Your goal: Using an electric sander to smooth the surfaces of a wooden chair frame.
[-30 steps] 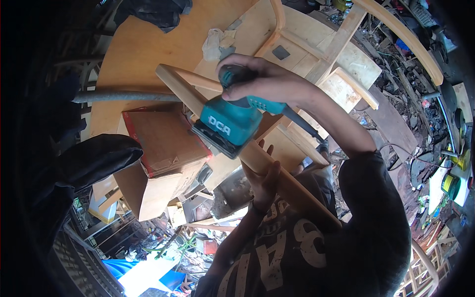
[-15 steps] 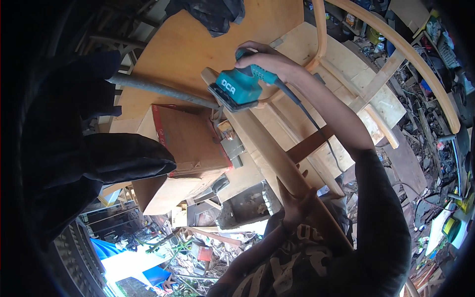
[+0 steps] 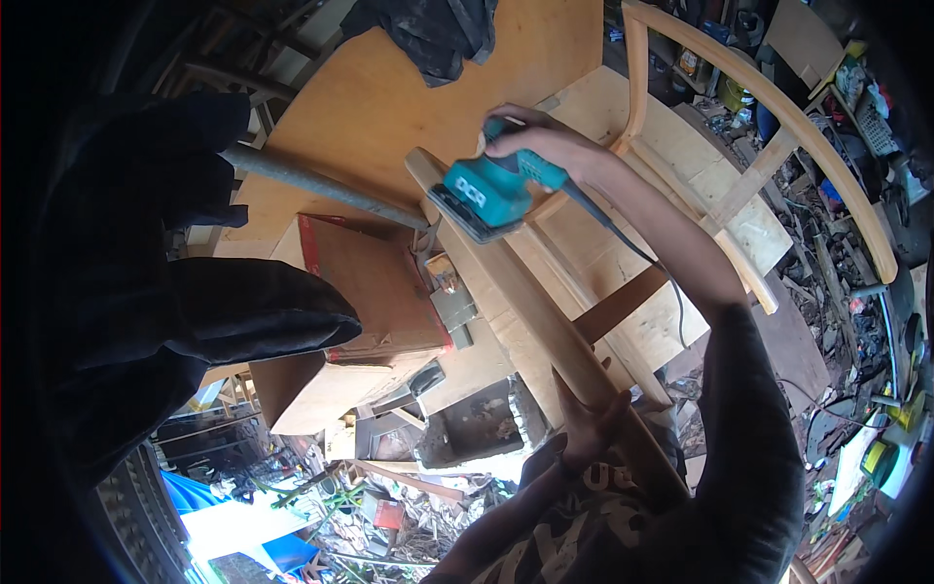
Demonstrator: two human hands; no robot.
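Note:
My right hand [image 3: 540,139] is wrapped over the top of a teal power sander [image 3: 494,193]. The sander's dark flat pad rests on the upper stretch of a long, rounded wooden chair part [image 3: 516,297], close to its far end. A black cord trails from the sander past my right forearm. Lower down, my left hand [image 3: 591,428] grips the same wooden part near my body, thumb and fingers on either side of it. The near end of the wood lies against my dark printed shirt [image 3: 574,535].
A curved wooden chair frame [image 3: 778,88] stands at the right, by pale boards [image 3: 720,185]. An open cardboard box [image 3: 375,282] sits left of the wood, below a metal pipe [image 3: 321,185]. Dark cloth [image 3: 263,311] hangs at far left. Scraps litter the ground.
The sander and my right hand have slid slightly along the wood toward me. My left hand keeps its grip. The whole view has shifted a little.

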